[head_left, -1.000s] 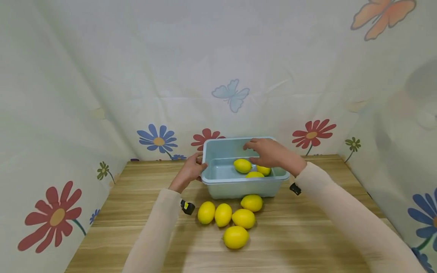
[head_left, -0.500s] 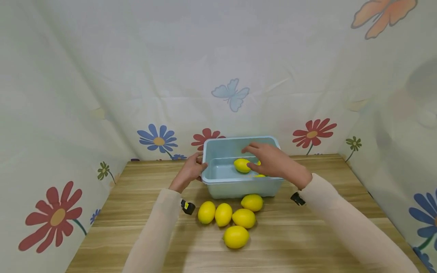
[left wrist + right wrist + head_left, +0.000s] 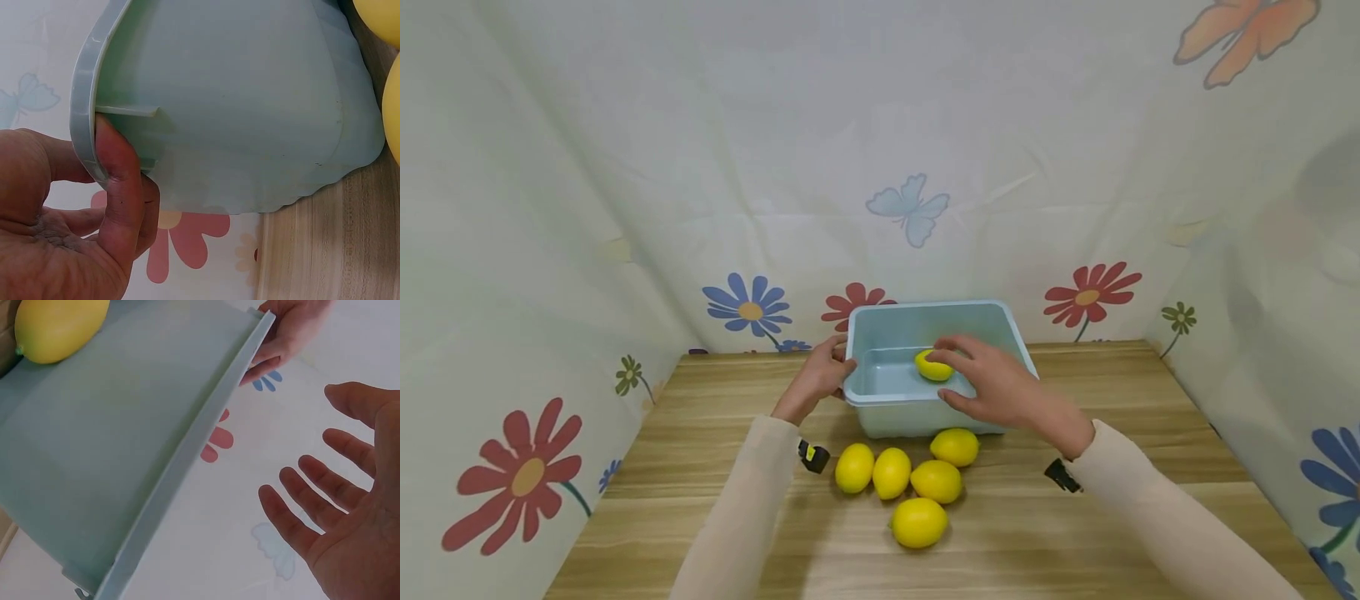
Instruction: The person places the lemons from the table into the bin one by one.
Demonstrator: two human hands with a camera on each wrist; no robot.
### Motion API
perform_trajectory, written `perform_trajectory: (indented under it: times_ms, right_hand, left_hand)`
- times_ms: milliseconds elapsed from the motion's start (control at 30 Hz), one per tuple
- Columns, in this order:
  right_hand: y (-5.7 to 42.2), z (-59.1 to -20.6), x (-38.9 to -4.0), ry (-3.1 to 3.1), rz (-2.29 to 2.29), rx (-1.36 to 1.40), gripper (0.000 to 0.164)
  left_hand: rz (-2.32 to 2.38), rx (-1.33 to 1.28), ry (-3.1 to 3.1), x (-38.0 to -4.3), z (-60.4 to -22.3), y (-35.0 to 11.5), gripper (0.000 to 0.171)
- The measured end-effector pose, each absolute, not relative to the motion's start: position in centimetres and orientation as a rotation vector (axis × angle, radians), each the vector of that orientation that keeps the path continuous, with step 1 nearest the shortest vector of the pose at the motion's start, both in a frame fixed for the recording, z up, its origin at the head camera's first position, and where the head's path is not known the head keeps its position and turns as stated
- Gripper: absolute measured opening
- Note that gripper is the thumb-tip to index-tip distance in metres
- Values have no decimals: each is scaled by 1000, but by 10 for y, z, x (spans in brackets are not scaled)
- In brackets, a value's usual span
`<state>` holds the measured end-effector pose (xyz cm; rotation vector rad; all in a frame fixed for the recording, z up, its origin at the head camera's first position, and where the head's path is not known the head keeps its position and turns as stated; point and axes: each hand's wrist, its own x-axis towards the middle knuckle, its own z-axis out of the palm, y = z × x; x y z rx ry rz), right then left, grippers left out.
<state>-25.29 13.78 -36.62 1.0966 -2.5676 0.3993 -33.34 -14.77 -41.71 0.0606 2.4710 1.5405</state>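
A light blue plastic bin [image 3: 898, 419] stands at the back of the table. My left hand [image 3: 818, 371] grips its left end, thumb over the rim and fingers under the lip, as the left wrist view shows [image 3: 119, 181]. Over the bin's front right part hovers my right hand [image 3: 1000, 387], fingers spread and nothing held; the right wrist view shows the open palm [image 3: 344, 500] apart from the rim [image 3: 181, 462]. Inside the bin one lemon [image 3: 931, 369] shows, partly behind the right fingers; the hand covers the bin's right part.
Several loose lemons lie in front of the bin on the wooden table [image 3: 1045, 533], among them a front one [image 3: 919, 523] and one near the bin's wall [image 3: 955, 447]. A pale curtain [image 3: 775, 167] with printed flowers and butterflies surrounds the table at back and sides.
My right hand has drawn back toward me and slightly right, now covering the two other lemons seen in the bin earlier. My left hand has stayed on the bin's left end.
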Motion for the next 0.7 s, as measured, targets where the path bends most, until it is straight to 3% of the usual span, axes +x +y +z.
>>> perform_trajectory:
  times_ms: [700]
  right_hand:
    - [145, -402, -214, -2561, 389, 1256, 47]
  left_hand:
    - [1519, 46, 2493, -335, -418, -147, 56]
